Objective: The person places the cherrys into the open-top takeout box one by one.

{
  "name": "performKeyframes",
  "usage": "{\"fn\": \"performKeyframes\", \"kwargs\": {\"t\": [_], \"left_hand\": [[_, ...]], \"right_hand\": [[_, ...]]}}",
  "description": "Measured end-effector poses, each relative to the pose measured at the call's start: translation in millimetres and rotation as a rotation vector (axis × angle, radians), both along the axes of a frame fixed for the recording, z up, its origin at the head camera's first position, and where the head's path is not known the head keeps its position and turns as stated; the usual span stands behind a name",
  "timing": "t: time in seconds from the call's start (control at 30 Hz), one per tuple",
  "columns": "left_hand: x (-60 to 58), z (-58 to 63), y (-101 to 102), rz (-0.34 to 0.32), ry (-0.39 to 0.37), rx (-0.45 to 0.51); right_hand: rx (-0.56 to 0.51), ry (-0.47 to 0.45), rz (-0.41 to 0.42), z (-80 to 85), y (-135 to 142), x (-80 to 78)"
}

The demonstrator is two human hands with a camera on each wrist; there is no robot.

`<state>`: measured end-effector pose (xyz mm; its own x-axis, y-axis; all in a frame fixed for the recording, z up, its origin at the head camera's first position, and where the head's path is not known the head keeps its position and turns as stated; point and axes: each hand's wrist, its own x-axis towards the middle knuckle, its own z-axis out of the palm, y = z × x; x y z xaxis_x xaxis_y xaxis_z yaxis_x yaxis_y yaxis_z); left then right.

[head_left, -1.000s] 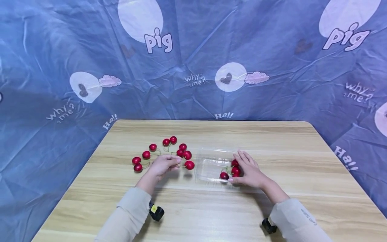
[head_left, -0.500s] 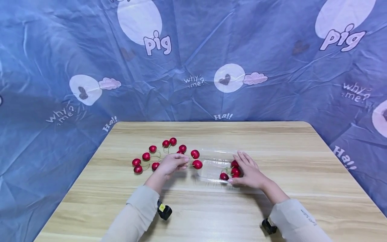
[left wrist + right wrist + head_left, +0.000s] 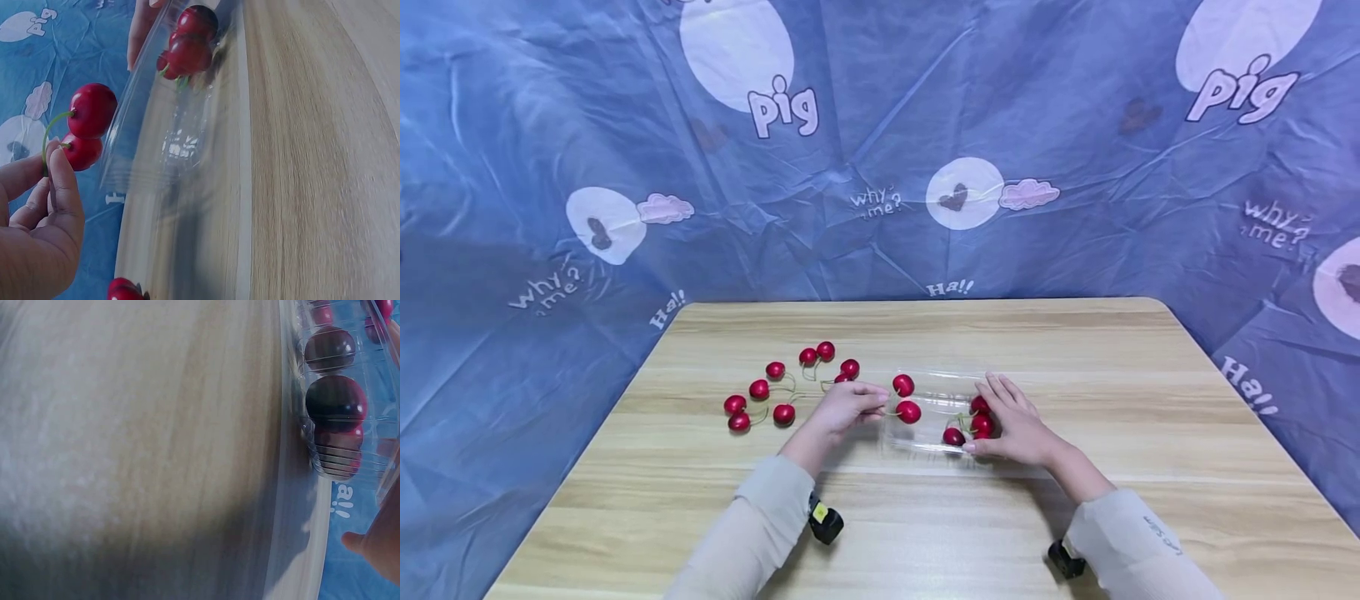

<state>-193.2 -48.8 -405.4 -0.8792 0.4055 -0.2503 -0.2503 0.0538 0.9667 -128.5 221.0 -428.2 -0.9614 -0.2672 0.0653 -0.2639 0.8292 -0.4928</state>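
Two red cherries (image 3: 908, 412) hang from green stems that my left hand (image 3: 850, 408) pinches between thumb and fingertips. In the head view they overlap the left end of a clear plastic container (image 3: 922, 427). Seen from the left wrist, the pinched cherries (image 3: 92, 111) are beside the container's wall. My right hand (image 3: 1018, 429) lies over the container's right end, fingers stretched along the far side and thumb at the near side. Several cherries (image 3: 982, 423) with stems sit inside at that end, partly covered by the right hand.
Several loose cherries (image 3: 784, 414) with stems lie scattered on the wooden table (image 3: 925, 533) left of the container. A blue printed cloth (image 3: 820, 242) hangs behind the table's far edge. A small black camera (image 3: 826, 521) is on the left wrist.
My left hand has moved right with the pinched cherries, from beside the loose ones to the container's left end. Another cherry left behind now shows on the table. The right hand stays put.
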Motion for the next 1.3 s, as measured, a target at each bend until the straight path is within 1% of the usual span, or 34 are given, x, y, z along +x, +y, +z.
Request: {"fn": "performKeyframes", "kwargs": {"t": [0.17,0.3,0.33,0.47,0.7,0.87,1.13,1.3], "left_hand": [[-1.2,-1.3,9,-0.021,-0.018,-0.004],[-2.6,-2.0,18,-0.037,-0.019,-0.007],[-1.6,0.6,19,-0.044,-0.014,-0.005],[-4.0,0.2,27,-0.061,-0.011,-0.003],[-8.3,-1.7,38,-0.057,-0.04,-0.012],[-11.2,-2.9,45,-0.069,-0.036,-0.012],[-14.2,-0.6,57,-0.087,-0.043,-0.048],[-14.7,-1.7,64,-0.11,-0.045,-0.088]], "right_hand": [[-0.01,-0.009,0.003,0.1,0,-0.2],[-0.016,-0.012,0.005,0.8,0,-0.3],[-0.016,-0.012,0.005,0.6,0,-0.4],[-0.018,-0.012,0.004,-0.3,1,-0.5],[-0.024,-0.022,0.003,0.5,0,-0.6],[-0.026,-0.035,0.004,3.1,-1,-1.1],[-0.016,-0.039,0.006,4.7,-1,-1.7],[-0.013,-0.042,0.001,3.6,-2,-1.2]]}}
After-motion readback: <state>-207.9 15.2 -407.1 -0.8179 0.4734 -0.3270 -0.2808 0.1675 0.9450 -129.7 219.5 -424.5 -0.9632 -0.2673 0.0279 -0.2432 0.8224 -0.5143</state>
